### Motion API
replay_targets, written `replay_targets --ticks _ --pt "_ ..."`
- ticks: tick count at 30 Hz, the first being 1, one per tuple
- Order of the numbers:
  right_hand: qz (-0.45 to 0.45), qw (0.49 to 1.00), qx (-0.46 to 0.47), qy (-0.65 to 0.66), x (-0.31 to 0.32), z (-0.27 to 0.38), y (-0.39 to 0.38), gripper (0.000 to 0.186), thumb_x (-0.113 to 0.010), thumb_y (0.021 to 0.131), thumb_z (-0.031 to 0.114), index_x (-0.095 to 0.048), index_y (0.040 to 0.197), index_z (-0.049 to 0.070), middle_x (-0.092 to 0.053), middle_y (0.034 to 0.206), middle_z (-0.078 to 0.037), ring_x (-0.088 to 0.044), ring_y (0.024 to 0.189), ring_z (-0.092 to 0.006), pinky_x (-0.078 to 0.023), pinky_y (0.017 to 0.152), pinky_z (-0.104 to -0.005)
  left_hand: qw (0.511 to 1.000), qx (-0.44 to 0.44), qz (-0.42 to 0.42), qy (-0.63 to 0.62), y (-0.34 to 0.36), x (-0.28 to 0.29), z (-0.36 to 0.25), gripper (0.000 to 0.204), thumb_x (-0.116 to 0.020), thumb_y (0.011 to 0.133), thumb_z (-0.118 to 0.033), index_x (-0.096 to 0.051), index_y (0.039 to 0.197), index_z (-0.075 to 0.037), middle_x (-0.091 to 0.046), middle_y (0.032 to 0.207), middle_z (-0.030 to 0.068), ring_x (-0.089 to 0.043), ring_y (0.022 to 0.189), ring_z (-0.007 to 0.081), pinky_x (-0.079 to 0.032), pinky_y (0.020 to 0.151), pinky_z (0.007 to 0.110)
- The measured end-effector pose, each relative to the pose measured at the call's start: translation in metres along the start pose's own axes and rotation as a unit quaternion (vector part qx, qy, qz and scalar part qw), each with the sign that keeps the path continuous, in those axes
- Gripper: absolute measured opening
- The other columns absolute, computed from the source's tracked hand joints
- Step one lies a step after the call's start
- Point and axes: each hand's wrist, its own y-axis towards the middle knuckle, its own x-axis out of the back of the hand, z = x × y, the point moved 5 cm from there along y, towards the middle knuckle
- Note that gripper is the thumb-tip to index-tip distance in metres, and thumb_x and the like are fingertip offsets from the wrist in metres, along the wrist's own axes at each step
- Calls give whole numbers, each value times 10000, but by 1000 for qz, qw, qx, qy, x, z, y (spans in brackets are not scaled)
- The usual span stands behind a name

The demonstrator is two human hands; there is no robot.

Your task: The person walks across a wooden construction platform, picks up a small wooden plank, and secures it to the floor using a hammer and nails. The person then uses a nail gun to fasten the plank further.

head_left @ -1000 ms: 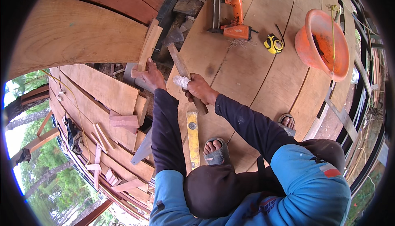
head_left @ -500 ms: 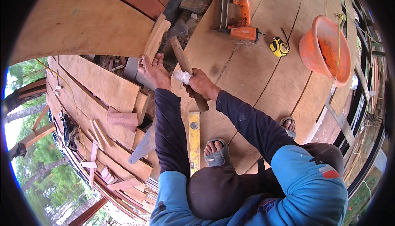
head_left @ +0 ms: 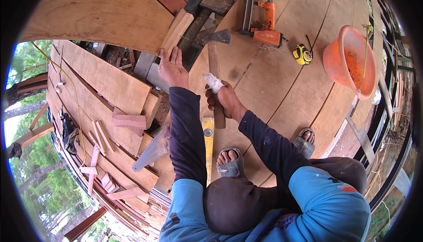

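My right hand (head_left: pixel 227 101) is wrapped around the wooden handle of a hatchet (head_left: pixel 214 59), whose dark metal head points away from me above the plank floor. White wrapping covers the thumb of this hand. To its left, my left hand (head_left: pixel 173 71) is palm up, gripping the near end of a short wooden block (head_left: pixel 177 29) between thumb and fingers. The block lies along the right end of a wide wooden board (head_left: pixel 101 15). The hatchet head is apart from the block, to its right.
An orange nail gun (head_left: pixel 268 35) with a green hose, a yellow tape measure (head_left: pixel 302 54) and an orange basin (head_left: pixel 348 72) are on the planks. A yellow spirit level (head_left: pixel 208 143) lies by my foot. A handsaw (head_left: pixel 152 151) and wood offcuts (head_left: pixel 128 121) are at left.
My right hand has swung the hatchet right and away from the block, its head turning to point right. The left hand stays at the block's near end.
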Motion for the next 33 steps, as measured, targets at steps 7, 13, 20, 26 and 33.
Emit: replay_targets --ticks 7,13,20,26,33 --pt "4 993 -12 119 0 -14 -19 362 -654 909 431 -509 867 102 -478 654 -10 -460 506 -141 -398 429 -310 1000 23 10 4 3 0 2 386 -626 949 -150 -483 1246 50 -582 1133 149 -622 1020 335 -512 973 451" --pt "21 994 -20 108 -6 -10 -23 338 -633 924 413 -510 872 103 -481 662 -15 -461 509 -138 -404 439 -305 999 30 9 -9 8 3 2 372 -552 989 -160 -441 1268 59 -553 1148 208 -608 1052 333 -499 1014 459" --pt "93 952 -63 286 -35 -1 -38 376 -568 957 471 -494 871 113 -464 683 -10 -474 557 -129 -433 498 -283 999 27 20 -20 5 1 3 315 -587 978 -185 -496 1197 23 -588 1093 151 -632 978 306 -502 994 454" --pt "127 859 -15 496 -86 19 -57 379 -555 964 480 -520 874 113 -469 727 -1 -489 612 -125 -457 556 -277 998 34 41 -22 6 3 -3 353 -556 997 -217 -479 1222 44 -581 1117 162 -604 1041 295 -475 1034 441" --pt "85 887 35 453 -119 12 -51 358 -559 963 478 -472 917 134 -451 716 2 -469 593 -120 -438 532 -272 997 68 41 -14 2 -6 3 414 -587 980 -233 -472 1246 62 -576 1134 176 -601 1041 297 -467 1043 439"
